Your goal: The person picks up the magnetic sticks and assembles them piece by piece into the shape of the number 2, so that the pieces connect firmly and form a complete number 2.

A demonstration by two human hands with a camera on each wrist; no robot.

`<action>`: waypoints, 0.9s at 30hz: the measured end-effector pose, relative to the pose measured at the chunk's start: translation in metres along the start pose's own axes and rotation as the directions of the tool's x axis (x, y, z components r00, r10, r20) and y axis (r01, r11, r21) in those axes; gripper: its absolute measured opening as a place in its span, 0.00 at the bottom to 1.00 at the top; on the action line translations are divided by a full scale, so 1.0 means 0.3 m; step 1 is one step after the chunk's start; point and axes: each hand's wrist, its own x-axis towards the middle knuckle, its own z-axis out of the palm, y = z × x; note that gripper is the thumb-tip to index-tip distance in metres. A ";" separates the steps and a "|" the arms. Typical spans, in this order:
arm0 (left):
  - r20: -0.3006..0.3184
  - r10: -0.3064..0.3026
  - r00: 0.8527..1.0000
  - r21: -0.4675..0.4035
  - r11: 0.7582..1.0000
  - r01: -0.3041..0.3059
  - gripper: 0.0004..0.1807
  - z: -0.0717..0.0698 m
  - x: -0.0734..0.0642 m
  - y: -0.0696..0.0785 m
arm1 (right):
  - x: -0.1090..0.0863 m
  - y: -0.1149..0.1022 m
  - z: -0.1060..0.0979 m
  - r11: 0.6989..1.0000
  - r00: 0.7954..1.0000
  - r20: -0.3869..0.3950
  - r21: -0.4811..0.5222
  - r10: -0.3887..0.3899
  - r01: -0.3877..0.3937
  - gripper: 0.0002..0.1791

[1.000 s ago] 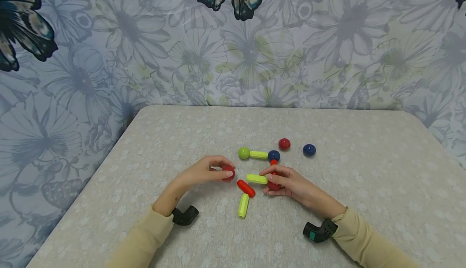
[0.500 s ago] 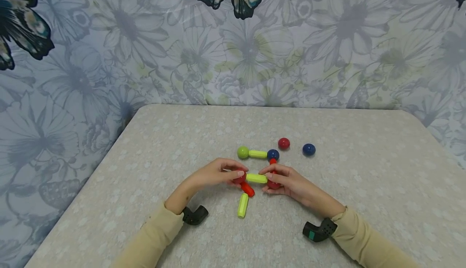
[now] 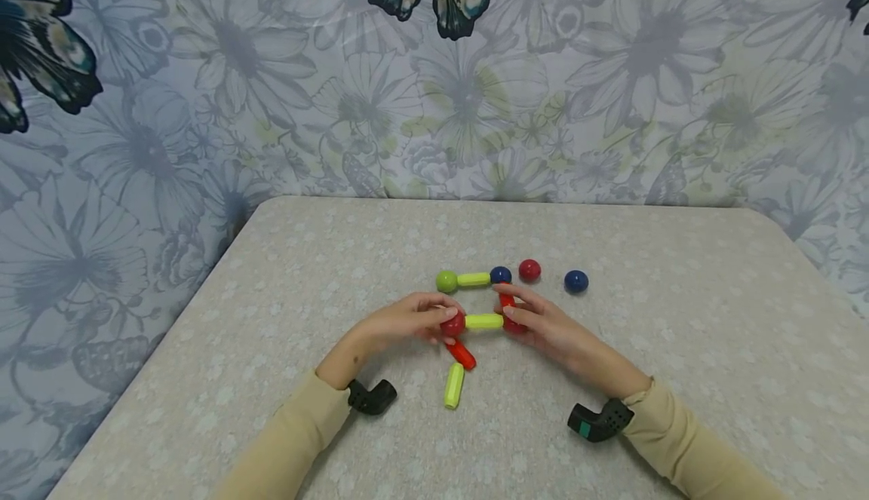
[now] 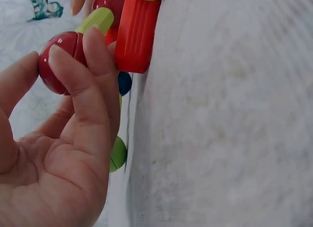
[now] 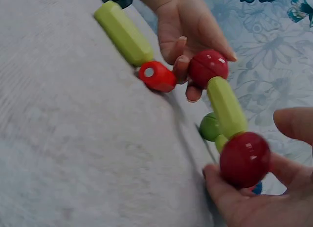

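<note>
My left hand pinches a red ball between thumb and fingers. A yellow-green rod touches this ball and runs across to a second red ball. My right hand holds that second ball, its fingers around it; part of the ball is hidden by them. From it a red rod leads to a blue ball, which joins another yellow-green rod ending in a green ball. In the right wrist view, the held red balls and rod look raised off the table.
A loose red rod with a silver disc in its end lies by my left fingers, meeting a yellow-green rod. A spare red ball and a dark blue ball sit farther back on the patterned table.
My left hand has carried its red ball rightwards to the yellow-green rod's end. Both hands have then shifted the joined pieces slightly away from the body, and the green-ball end has moved left.
</note>
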 end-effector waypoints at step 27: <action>0.035 0.029 0.999 -0.222 0.975 -0.021 0.20 -0.060 0.038 -0.059 | -0.022 0.059 0.229 0.505 0.863 0.158 -0.755 -0.480 0.419 0.15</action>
